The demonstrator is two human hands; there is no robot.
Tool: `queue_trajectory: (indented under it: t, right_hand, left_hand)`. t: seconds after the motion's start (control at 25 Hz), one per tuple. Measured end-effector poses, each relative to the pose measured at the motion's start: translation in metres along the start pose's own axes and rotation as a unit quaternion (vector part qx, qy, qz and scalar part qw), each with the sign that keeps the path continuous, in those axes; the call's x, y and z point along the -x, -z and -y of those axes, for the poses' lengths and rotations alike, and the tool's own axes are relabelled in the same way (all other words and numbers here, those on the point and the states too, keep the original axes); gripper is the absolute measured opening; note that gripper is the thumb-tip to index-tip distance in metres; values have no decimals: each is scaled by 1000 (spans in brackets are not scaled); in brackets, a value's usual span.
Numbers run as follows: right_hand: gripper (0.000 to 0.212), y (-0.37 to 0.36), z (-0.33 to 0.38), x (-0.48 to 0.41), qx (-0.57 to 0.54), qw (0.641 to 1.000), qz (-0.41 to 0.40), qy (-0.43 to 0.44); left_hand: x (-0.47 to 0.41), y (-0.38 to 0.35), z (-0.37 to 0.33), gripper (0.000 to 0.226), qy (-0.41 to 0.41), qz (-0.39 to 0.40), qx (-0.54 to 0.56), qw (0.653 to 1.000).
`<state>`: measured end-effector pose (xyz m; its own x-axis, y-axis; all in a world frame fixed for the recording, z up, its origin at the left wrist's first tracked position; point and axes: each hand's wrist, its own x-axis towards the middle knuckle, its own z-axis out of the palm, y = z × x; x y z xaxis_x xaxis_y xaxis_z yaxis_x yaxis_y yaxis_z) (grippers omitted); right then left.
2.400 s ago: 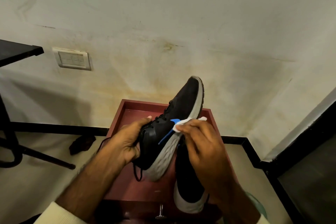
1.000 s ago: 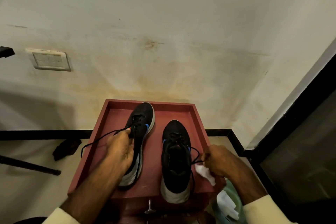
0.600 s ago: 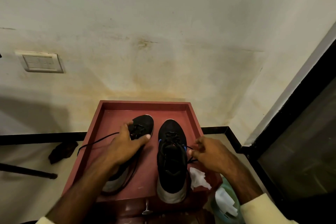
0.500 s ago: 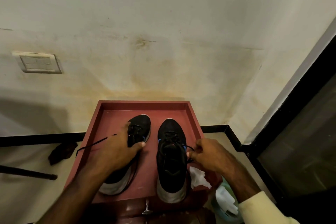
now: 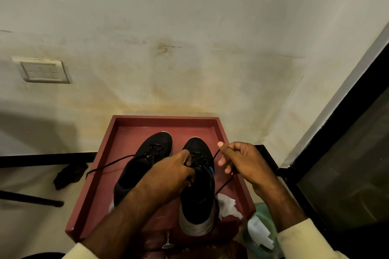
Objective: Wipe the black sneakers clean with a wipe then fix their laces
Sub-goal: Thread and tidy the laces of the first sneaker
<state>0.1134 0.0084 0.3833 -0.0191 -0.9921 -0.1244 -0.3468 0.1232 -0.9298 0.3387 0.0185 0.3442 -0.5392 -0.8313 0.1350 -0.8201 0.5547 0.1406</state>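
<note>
Two black sneakers stand side by side, toes to the wall, on a red tray-topped stand (image 5: 166, 121). The left sneaker (image 5: 145, 162) has a loose lace trailing out to the left. Over the right sneaker (image 5: 197, 195), my left hand (image 5: 172, 172) pinches the lace at the tongue. To the right of that shoe, my right hand (image 5: 242, 162) grips the lace (image 5: 223, 185) and holds it taut. A crumpled white wipe (image 5: 228, 208) lies on the tray beside the right sneaker's heel.
A pale green container (image 5: 260, 235) with white wipes sits low at the right of the stand. A dark rag (image 5: 70, 174) lies on the floor at the left. A stained wall with a switch plate (image 5: 43, 71) rises behind, and a dark panel (image 5: 347, 174) at the right.
The lifted sneaker came down onto the tray and the wipe was dropped beside the right shoe. My left hand moved from the left sneaker to the right one; my right hand pulled the lace out.
</note>
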Motion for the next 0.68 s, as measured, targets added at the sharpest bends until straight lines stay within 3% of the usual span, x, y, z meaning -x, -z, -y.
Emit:
queue_trajectory:
  t: [0.08,0.16,0.28,0.4,0.52,0.68]
  right_hand:
    - [30,4,2,1,-56,998,-4,14]
    - [21,9,6,1,-122,992,-10,32]
    - [24,17,13,0,-226,972,-3,62]
    - [34,12,19,-1,-278,956,41,81]
    - [25,-7,17,-6,-196,974,57,100]
    - [16,-28,9,-16,25,991,-46,127]
  left_hand:
    - [-3,3,8,13,-4,-19,82,996]
    - [-2,11,18,8,33,-63,226,971]
    - [1,29,24,5,127,-167,440,873]
    - [-3,41,23,14,156,-229,541,794]
    - [-10,49,13,16,145,-294,553,766]
    - [-21,51,2,18,101,-324,547,765]
